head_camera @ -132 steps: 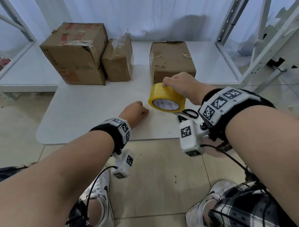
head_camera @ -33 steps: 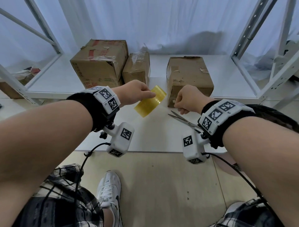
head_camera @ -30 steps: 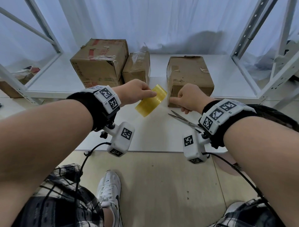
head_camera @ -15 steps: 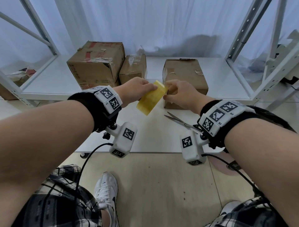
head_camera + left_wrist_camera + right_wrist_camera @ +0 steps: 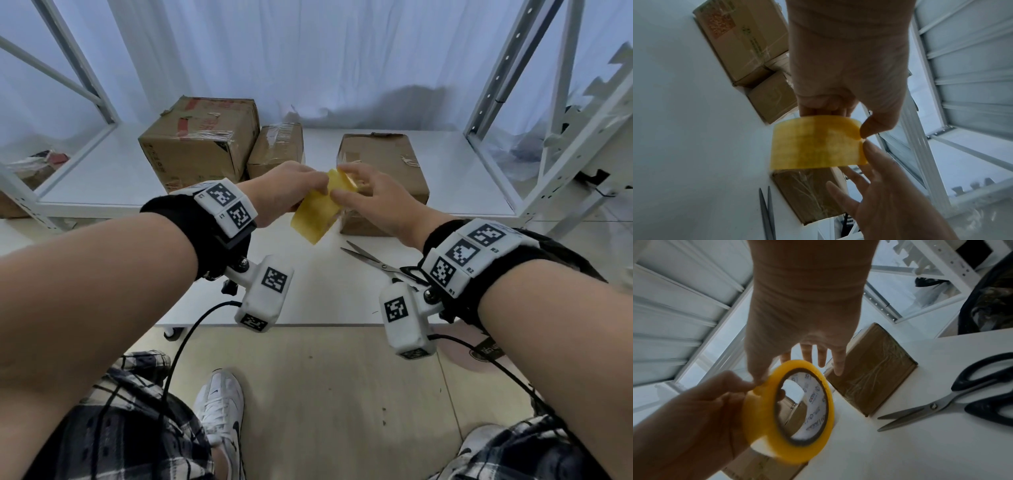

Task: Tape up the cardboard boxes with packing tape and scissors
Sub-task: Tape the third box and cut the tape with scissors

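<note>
My left hand [image 5: 301, 185] grips a yellow packing tape roll [image 5: 318, 212] in the air above the white table [image 5: 308, 294]. My right hand [image 5: 342, 183] meets it from the right. Its thumb and forefinger pinch the roll's upper rim and the other fingers are spread. In the right wrist view the thumb sits on the rim of the tape roll [image 5: 797, 410]. Black-handled scissors [image 5: 373, 262] lie partly apart on the table under my right wrist. A brown cardboard box [image 5: 380, 164] stands just behind the roll.
A large taped box [image 5: 202, 137] and a smaller plastic-wrapped box [image 5: 277, 150] stand at the back left of the table. White metal shelving frames [image 5: 507, 102] rise on the right and left. A white curtain hangs behind.
My right hand lifted away from the scissors on the table and came up to the roll. The left hand kept its hold on the roll and raised it a little.
</note>
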Action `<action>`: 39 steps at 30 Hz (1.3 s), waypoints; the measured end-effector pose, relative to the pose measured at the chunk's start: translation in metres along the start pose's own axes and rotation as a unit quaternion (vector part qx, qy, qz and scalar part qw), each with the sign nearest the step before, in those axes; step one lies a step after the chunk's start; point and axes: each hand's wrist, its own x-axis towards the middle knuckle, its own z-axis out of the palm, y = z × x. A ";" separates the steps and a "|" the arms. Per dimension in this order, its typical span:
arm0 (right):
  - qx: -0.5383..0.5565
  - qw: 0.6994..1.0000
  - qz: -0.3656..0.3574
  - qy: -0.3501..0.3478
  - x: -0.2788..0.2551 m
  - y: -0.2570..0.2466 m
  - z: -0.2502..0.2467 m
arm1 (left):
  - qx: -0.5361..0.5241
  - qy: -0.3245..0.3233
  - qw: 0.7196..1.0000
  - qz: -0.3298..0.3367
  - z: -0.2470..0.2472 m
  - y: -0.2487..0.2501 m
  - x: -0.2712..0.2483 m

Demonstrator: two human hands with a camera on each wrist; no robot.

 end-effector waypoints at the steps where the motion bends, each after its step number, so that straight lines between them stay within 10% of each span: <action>1: 0.019 1.000 0.016 -0.014 0.000 0.000 -0.001 | 0.009 -0.004 1.000 -0.001 0.002 0.003 -0.003; 9: 0.050 0.974 0.155 -0.156 -0.008 -0.008 -0.008 | 0.081 -0.055 0.995 0.025 0.005 0.002 -0.010; 28: 0.130 0.978 0.130 -0.100 -0.004 -0.015 -0.013 | 0.122 -0.073 0.988 0.063 -0.005 -0.004 -0.005; 33: 0.100 0.990 0.077 -0.063 -0.003 -0.013 -0.019 | 0.135 -0.131 0.981 0.040 -0.011 0.000 -0.006; 39: -0.144 0.986 -0.084 -0.019 0.004 -0.014 -0.006 | 0.108 -0.030 0.992 0.055 -0.005 -0.007 -0.001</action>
